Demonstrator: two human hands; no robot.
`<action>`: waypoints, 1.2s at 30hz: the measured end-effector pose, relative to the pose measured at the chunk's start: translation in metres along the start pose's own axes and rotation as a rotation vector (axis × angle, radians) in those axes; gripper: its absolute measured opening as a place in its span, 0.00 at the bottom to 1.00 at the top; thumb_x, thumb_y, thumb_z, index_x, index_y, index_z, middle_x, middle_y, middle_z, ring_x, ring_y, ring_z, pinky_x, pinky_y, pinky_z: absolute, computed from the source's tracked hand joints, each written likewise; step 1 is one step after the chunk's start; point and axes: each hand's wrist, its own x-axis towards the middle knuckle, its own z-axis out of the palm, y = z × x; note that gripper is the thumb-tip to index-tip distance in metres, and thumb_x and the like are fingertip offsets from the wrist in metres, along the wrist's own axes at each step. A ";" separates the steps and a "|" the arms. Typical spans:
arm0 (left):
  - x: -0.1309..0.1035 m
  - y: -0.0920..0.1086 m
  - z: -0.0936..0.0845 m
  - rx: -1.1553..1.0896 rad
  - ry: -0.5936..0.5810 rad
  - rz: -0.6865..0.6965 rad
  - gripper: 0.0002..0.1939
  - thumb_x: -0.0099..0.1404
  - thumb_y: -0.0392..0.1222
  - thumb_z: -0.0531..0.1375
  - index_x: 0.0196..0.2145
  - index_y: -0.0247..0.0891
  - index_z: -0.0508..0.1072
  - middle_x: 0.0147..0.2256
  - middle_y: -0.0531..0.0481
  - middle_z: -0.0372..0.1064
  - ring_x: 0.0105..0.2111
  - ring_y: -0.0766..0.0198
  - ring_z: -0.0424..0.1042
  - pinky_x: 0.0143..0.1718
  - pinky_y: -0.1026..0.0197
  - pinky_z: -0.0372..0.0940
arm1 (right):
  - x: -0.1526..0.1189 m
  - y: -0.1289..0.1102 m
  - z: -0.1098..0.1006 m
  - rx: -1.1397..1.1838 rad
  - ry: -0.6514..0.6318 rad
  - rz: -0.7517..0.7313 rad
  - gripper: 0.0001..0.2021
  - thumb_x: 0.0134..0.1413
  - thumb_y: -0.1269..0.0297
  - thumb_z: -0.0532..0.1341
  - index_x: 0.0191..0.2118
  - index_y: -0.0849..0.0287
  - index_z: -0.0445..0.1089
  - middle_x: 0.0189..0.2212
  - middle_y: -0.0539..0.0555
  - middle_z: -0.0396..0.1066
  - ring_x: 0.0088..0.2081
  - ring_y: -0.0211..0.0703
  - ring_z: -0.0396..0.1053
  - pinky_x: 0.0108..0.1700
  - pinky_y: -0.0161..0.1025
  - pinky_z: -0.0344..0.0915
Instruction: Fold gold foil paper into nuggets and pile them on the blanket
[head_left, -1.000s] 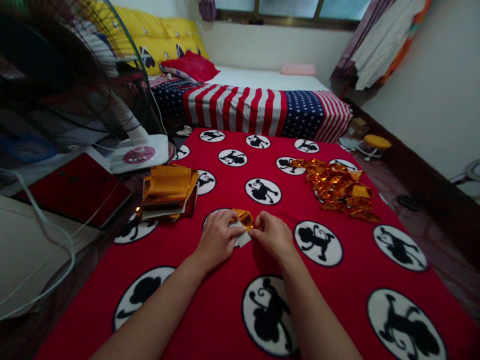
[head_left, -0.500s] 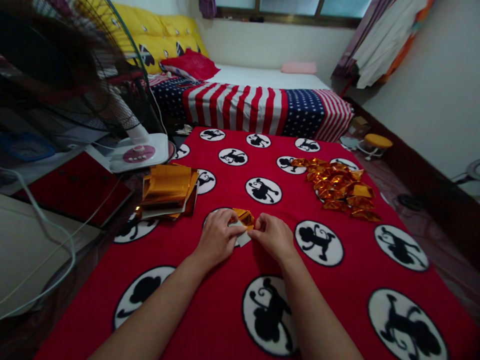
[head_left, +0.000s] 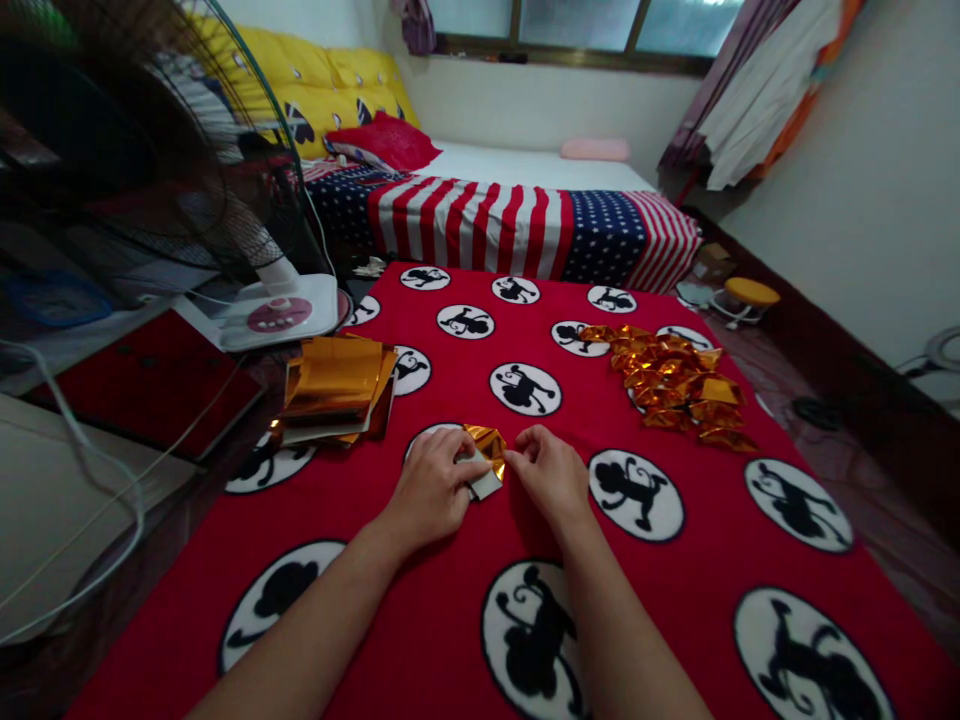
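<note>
A partly folded sheet of gold foil paper (head_left: 487,446), shiny gold on one side and pale grey on the other, lies on the red cloth in front of me. My left hand (head_left: 433,480) grips its left side, thumb across the grey part. At the right edge of the paper, my right hand (head_left: 551,475) has thumb and forefinger pinched together, touching the folded corner. Left of my hands is a stack of flat gold foil sheets (head_left: 341,375). Several folded gold foil pieces (head_left: 667,375) form a pile at the right. Part of the paper is hidden under my left fingers.
The red cloth (head_left: 420,630) with black monkey prints covers the surface under my hands. A fan (head_left: 277,310) stands at the left near white cables (head_left: 112,450). Beyond are a bed (head_left: 517,220) and, at the right, a yellow-topped stool (head_left: 752,292).
My right fingertips have shifted slightly away from the middle of the paper to its right edge. More of the gold and grey faces shows. The view has tilted a little upward.
</note>
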 end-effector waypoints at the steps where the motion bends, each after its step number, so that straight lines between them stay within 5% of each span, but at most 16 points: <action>1: 0.000 0.001 -0.002 -0.003 -0.008 0.003 0.22 0.54 0.28 0.59 0.44 0.49 0.77 0.44 0.47 0.66 0.48 0.53 0.62 0.51 0.48 0.57 | -0.001 -0.001 0.001 -0.019 0.014 -0.001 0.07 0.49 0.58 0.65 0.33 0.53 0.70 0.25 0.46 0.72 0.28 0.38 0.68 0.27 0.34 0.49; 9: 0.000 0.006 -0.008 0.024 -0.024 0.034 0.16 0.61 0.37 0.59 0.47 0.50 0.75 0.53 0.46 0.64 0.54 0.50 0.59 0.54 0.44 0.55 | -0.006 0.002 0.003 0.021 0.053 -0.099 0.04 0.50 0.62 0.64 0.30 0.53 0.70 0.27 0.46 0.73 0.29 0.37 0.68 0.29 0.33 0.52; 13: 0.000 0.005 -0.010 -0.007 -0.036 0.086 0.22 0.58 0.35 0.60 0.50 0.50 0.74 0.61 0.48 0.57 0.60 0.48 0.54 0.59 0.42 0.50 | -0.006 0.005 0.003 0.064 0.047 -0.144 0.01 0.50 0.64 0.63 0.30 0.53 0.71 0.29 0.46 0.73 0.31 0.38 0.68 0.31 0.33 0.55; 18: 0.001 -0.002 -0.011 -0.078 -0.100 0.113 0.30 0.54 0.30 0.58 0.53 0.49 0.71 0.59 0.49 0.62 0.58 0.52 0.60 0.60 0.45 0.52 | -0.006 0.008 -0.005 0.171 -0.071 -0.258 0.08 0.48 0.74 0.59 0.33 0.53 0.72 0.33 0.46 0.71 0.31 0.36 0.66 0.33 0.32 0.57; 24: 0.002 -0.005 -0.006 -0.104 -0.062 0.093 0.27 0.56 0.30 0.59 0.53 0.49 0.71 0.57 0.50 0.66 0.57 0.54 0.64 0.58 0.45 0.54 | -0.008 0.012 -0.020 0.171 -0.291 -0.377 0.14 0.41 0.73 0.65 0.37 0.53 0.69 0.36 0.45 0.65 0.30 0.34 0.62 0.32 0.32 0.55; 36: 0.000 -0.014 0.006 -0.171 0.003 0.117 0.22 0.61 0.31 0.60 0.52 0.45 0.71 0.56 0.46 0.67 0.56 0.55 0.66 0.59 0.45 0.58 | -0.010 0.007 -0.018 0.141 -0.306 -0.441 0.13 0.43 0.75 0.66 0.36 0.53 0.68 0.36 0.45 0.64 0.33 0.34 0.62 0.34 0.32 0.54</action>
